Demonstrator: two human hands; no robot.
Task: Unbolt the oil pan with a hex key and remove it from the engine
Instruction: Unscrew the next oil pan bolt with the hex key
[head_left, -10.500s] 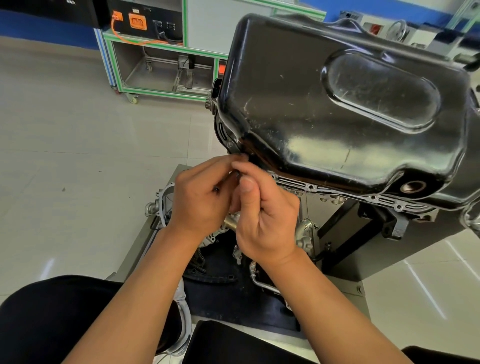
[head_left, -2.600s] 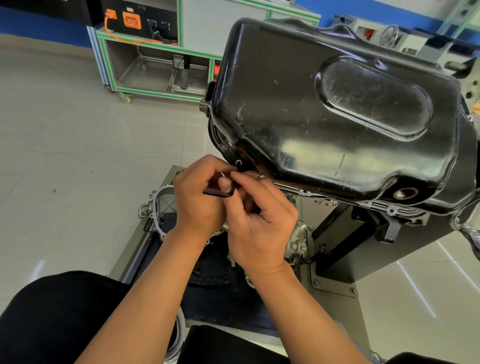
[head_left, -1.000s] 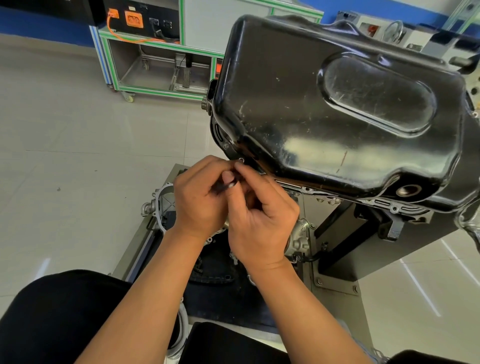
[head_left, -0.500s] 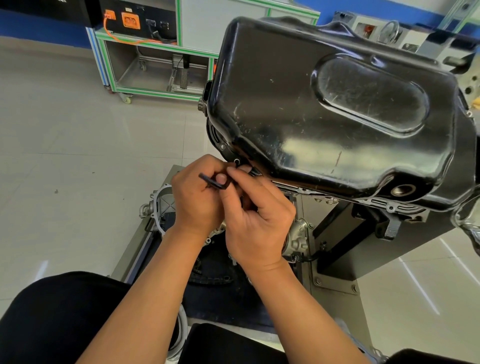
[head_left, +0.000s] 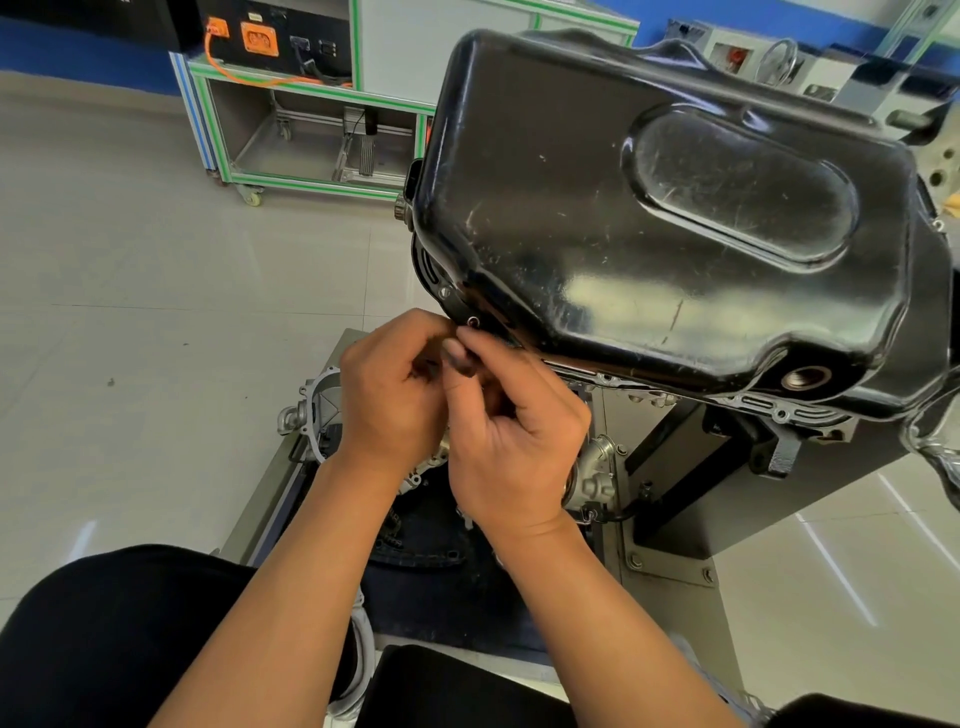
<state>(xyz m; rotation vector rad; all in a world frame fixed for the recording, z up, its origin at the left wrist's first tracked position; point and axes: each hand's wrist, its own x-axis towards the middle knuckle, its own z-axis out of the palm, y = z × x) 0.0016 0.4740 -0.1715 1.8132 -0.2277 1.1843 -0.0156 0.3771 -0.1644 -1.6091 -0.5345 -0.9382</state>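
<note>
The glossy black oil pan (head_left: 649, 218) sits on top of the upturned engine, its flange running along the near edge. A bolt head (head_left: 474, 322) shows on the flange at the near left corner. Both my hands meet just below that bolt. My left hand (head_left: 389, 400) is curled, and my right hand (head_left: 509, 436) pinches with thumb and fingers beside it. The black hex key is almost wholly hidden between the two hands; only a dark sliver (head_left: 467, 358) shows by my right thumb. Which hand holds it more firmly I cannot tell.
The engine hangs on a grey stand (head_left: 675, 545) with a black bracket. Aluminium engine parts (head_left: 311, 415) lie on the base below my hands. A green-framed trolley (head_left: 291, 130) with a black box stands at the back left on the tiled floor. My dark-trousered knees fill the bottom edge.
The hex key's long arm stuck out to the left of my left hand half a second ago; now it is turned in and hidden between the hands. Both hands stay at the same bolt.
</note>
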